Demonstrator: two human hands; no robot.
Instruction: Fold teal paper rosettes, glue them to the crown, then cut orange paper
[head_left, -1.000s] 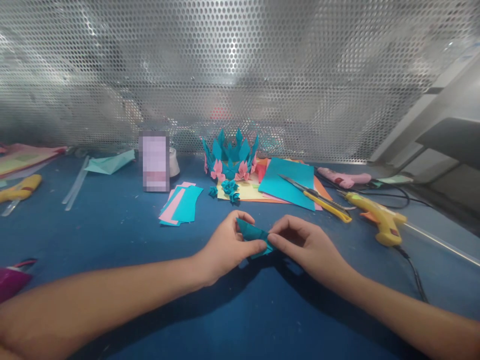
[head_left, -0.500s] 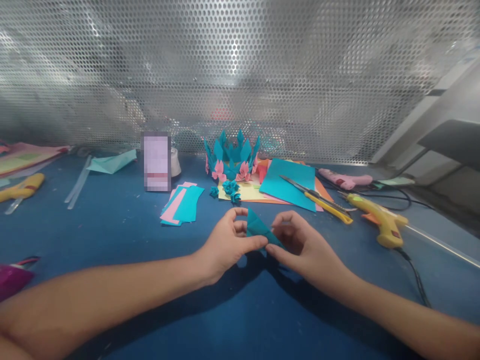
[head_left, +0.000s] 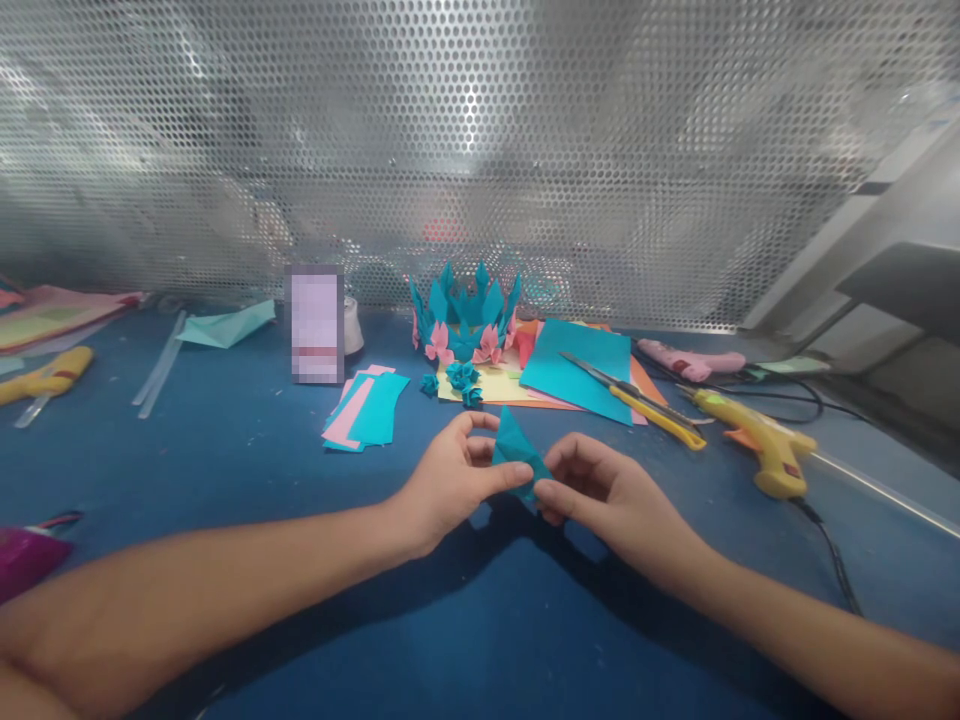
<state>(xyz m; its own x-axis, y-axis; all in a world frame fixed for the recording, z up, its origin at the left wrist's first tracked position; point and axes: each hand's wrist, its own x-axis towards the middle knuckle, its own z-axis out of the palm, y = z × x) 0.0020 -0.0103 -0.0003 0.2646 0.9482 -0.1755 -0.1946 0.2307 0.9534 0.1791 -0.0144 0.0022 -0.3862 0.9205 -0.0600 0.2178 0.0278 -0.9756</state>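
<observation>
A small folded piece of teal paper (head_left: 514, 445) is held up above the blue table between both hands. My left hand (head_left: 457, 475) pinches its left side, thumb across the front and fingers behind. My right hand (head_left: 600, 485) grips its lower right corner between thumb and fingers. Just beyond the hands lie several small teal paper flowers (head_left: 460, 376). Behind them stands a teal paper crown (head_left: 465, 315) with pointed tips and pink paper flowers (head_left: 439, 343) on its front. To the left is a fanned stack of teal and pink paper strips (head_left: 367, 410).
Right of the crown, a yellow cutter (head_left: 652, 410) lies by teal sheets (head_left: 574, 365). Further right are a yellow glue gun (head_left: 765, 440) with a cable and a pink glue gun (head_left: 694, 358). Glue sticks (head_left: 159, 365) lie left. A perforated metal panel (head_left: 450, 130) closes the back.
The folded paper's right part has turned inward, so it looks narrower and more upright. My right fingers have closed in on its lower right corner.
</observation>
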